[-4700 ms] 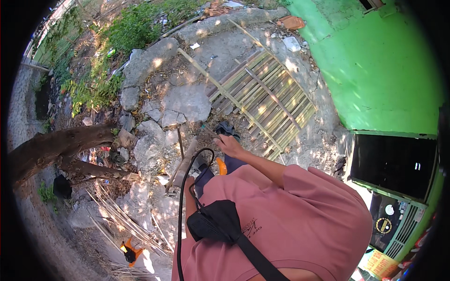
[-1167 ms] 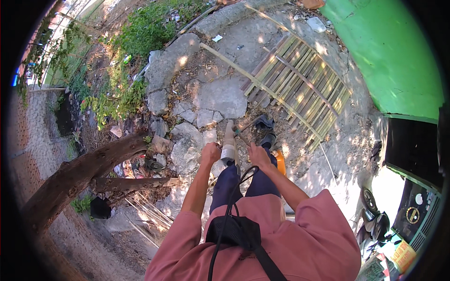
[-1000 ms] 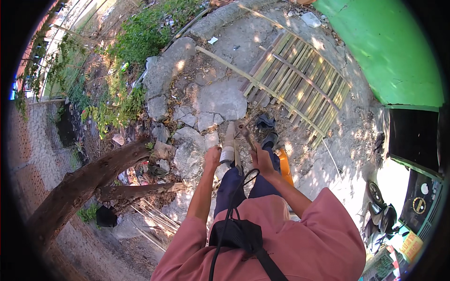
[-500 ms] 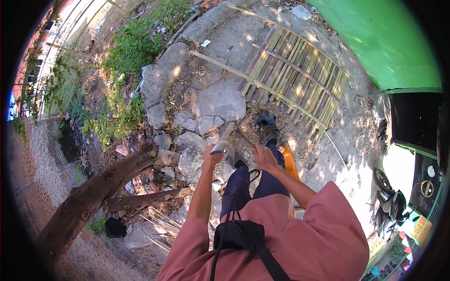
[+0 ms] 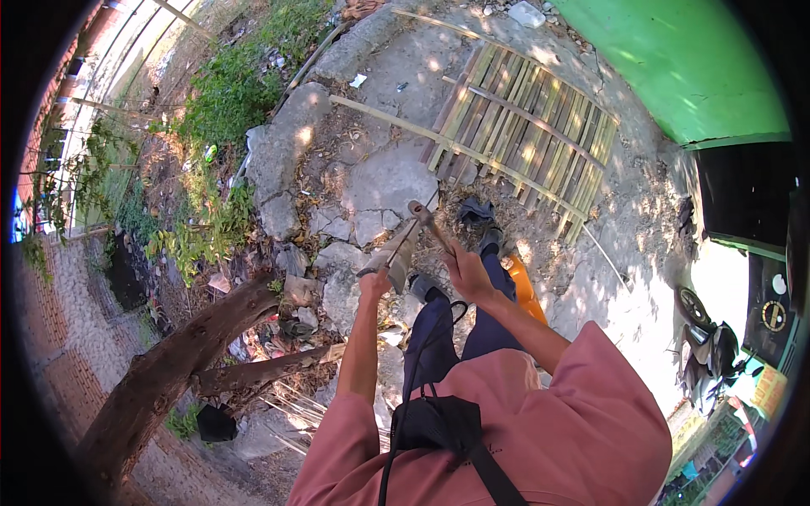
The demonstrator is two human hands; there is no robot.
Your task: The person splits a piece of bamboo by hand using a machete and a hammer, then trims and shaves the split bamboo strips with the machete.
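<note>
My left hand (image 5: 374,285) is closed at the near end of a short, pale bamboo piece (image 5: 392,251). A thin dark rod or blade edge (image 5: 412,233) runs along the bamboo and past its far end; its kind is unclear, and how the fingers divide between the two is hidden. My right hand (image 5: 469,275) grips the wooden handle of a hammer (image 5: 432,224). The hammer's head is over the thin rod's far part, beyond the bamboo; contact cannot be made out. My shoes and dark trousers (image 5: 429,337) are just below the hands.
A bamboo slat panel (image 5: 531,126) lies on cracked concrete ahead. An orange object (image 5: 525,291) is beside my right leg, and dark cloth (image 5: 477,212) lies ahead. A tree trunk (image 5: 177,363) leans at left, with plants and litter beyond. A green wall (image 5: 675,67) borders the right; a motorbike (image 5: 709,354) stands there.
The hammer has risen and swung forward, its head now showing beyond the bamboo. My right hand has shifted slightly left and the left slightly down. The view has tilted a little.
</note>
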